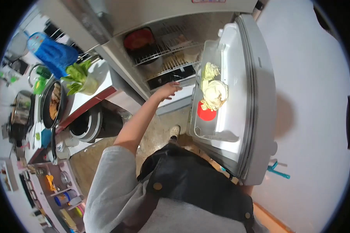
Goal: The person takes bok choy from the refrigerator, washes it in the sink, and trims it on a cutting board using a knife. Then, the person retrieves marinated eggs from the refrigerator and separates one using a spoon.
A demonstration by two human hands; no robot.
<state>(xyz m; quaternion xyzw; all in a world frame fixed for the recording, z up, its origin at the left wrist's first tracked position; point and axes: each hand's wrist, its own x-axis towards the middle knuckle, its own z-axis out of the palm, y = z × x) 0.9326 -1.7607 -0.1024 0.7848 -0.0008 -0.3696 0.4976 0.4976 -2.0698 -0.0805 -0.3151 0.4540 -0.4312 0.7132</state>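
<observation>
My left hand (169, 91) reaches into the open fridge front, with its fingers apart and nothing visible in it. It is near the white front edge of a drawer (179, 97), below the wire shelves (163, 56). To its right the fridge door (262, 101) stands open. A clear bin (196, 130) on the door's inner side holds pale leafy cabbage pieces (215, 94) and a round red thing (207, 112). Only a bit of my right arm shows beneath the door; the right hand is hidden.
Left of the fridge, a counter (97, 83) bears leafy greens in a container (81, 77) and a pan with food (53, 105). A black bin (95, 124) stands below. Shelves with jars (68, 194) are lower left. Turquoise hooks (278, 171) are by the right wall.
</observation>
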